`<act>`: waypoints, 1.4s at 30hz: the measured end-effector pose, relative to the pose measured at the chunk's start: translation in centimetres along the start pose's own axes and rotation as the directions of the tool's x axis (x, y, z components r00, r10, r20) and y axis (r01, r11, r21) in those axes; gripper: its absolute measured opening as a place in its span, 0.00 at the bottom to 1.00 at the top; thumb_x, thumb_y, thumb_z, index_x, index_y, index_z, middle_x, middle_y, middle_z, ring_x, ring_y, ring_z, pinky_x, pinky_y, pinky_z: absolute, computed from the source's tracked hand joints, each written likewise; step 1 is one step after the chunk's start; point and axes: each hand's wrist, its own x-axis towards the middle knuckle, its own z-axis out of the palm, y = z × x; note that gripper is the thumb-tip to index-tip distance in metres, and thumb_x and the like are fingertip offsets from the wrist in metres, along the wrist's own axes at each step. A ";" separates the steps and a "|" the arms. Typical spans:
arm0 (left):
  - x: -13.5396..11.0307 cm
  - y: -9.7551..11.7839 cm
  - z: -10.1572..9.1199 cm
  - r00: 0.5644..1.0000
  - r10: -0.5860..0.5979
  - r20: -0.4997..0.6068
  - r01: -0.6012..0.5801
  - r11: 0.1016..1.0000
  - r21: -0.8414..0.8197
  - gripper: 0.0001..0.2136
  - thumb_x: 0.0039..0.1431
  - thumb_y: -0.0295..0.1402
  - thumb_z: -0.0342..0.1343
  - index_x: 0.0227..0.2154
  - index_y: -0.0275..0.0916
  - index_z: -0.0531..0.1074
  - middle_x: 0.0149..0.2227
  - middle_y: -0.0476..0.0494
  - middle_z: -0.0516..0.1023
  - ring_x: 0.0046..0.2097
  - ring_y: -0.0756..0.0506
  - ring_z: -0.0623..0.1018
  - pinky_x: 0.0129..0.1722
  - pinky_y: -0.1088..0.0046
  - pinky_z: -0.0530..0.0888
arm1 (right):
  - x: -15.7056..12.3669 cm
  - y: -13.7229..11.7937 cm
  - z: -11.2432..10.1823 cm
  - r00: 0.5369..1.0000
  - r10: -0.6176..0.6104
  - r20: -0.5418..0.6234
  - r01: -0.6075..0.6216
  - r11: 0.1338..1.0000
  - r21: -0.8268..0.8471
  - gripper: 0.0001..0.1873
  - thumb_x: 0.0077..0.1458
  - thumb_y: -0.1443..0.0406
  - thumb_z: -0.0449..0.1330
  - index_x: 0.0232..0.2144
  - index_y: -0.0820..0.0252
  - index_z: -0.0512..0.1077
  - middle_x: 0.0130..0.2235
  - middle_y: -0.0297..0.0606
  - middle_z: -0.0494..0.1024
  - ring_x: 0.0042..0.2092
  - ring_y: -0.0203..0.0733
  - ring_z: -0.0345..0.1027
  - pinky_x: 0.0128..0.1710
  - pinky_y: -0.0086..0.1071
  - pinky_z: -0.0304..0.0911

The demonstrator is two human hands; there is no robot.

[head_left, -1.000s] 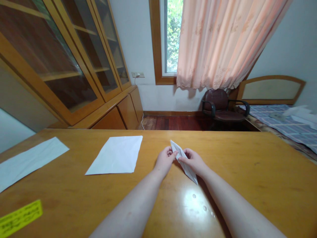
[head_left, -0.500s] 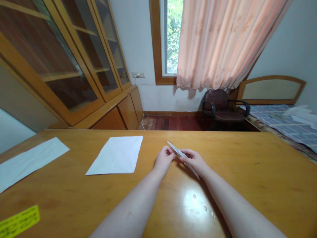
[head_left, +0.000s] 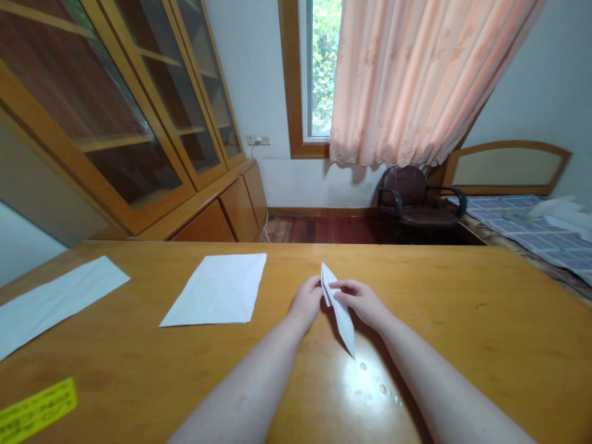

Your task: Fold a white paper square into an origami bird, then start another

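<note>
A folded white paper (head_left: 343, 320), narrow and pointed at both ends, is held up between my hands over the wooden table (head_left: 152, 382). My left hand (head_left: 307, 303) grips its left side near the upper part; those fingertips are partly hidden behind the paper. From the right, my right hand (head_left: 363, 301) has its thumb and fingers on the folded layers. Left of my hands lies a flat white sheet (head_left: 217, 290) with light creases. Farther left is a long white paper strip (head_left: 60, 302).
A yellow label with dark writing (head_left: 37, 410) is at the near left corner. Beyond the table stand a glass-door cabinet (head_left: 185, 185), a brown armchair (head_left: 407, 194) and a bed (head_left: 518, 216). A pink curtain (head_left: 416, 80) hangs by the window.
The folded paper has turned, so its broad face shows and its lower tip points nearer to me. My right fingers have shifted onto its folds; the loose sheets stay put.
</note>
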 end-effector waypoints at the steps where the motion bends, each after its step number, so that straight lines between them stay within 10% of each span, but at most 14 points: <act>1: 0.0 0.0 0.0 1.000 0.003 0.000 -0.003 1.000 -0.012 0.11 0.47 0.27 0.48 0.32 0.37 0.74 0.30 0.47 0.76 0.32 0.48 0.73 0.32 0.74 0.69 | 0.1 0.1 0.0 1.000 -0.003 0.001 0.003 1.000 0.008 0.21 0.43 0.57 0.64 0.40 0.61 0.75 0.36 0.41 0.79 0.35 0.42 0.71 0.38 0.36 0.64; 13: 0.1 -0.2 -0.2 0.997 0.080 0.004 -0.079 0.975 0.209 0.09 0.54 0.34 0.51 0.32 0.36 0.74 0.30 0.46 0.76 0.34 0.46 0.74 0.34 0.73 0.69 | 0.3 0.5 -0.2 1.000 -0.026 -0.008 0.025 0.998 -0.050 0.19 0.43 0.58 0.64 0.39 0.61 0.75 0.33 0.37 0.77 0.32 0.37 0.68 0.34 0.32 0.62; 24: 0.1 0.2 0.0 0.998 -0.033 -0.057 0.035 0.999 0.026 0.25 0.52 0.29 0.56 0.54 0.38 0.61 0.32 0.47 0.78 0.32 0.49 0.77 0.34 0.73 0.71 | 0.2 0.1 -0.1 0.998 -0.005 -0.059 -0.003 0.990 -0.143 0.16 0.45 0.57 0.61 0.34 0.62 0.77 0.31 0.38 0.77 0.30 0.38 0.66 0.31 0.31 0.60; 35: -0.1 0.3 -0.1 0.998 0.053 -0.033 -0.049 0.991 0.125 0.04 0.52 0.31 0.53 0.30 0.38 0.70 0.28 0.50 0.74 0.31 0.50 0.73 0.33 0.76 0.68 | 0.0 -0.4 0.0 0.994 0.018 -0.104 -0.031 0.992 -0.121 0.16 0.44 0.58 0.61 0.34 0.63 0.76 0.28 0.37 0.76 0.28 0.36 0.63 0.29 0.31 0.57; 42: -0.2 0.2 0.1 0.999 -0.007 0.047 0.005 0.998 0.058 0.16 0.44 0.18 0.46 0.34 0.37 0.72 0.26 0.50 0.74 0.29 0.50 0.73 0.30 0.77 0.68 | 0.3 -0.6 0.1 0.985 0.065 -0.162 -0.057 0.997 0.057 0.15 0.40 0.59 0.63 0.30 0.64 0.76 0.25 0.35 0.74 0.26 0.34 0.62 0.27 0.30 0.56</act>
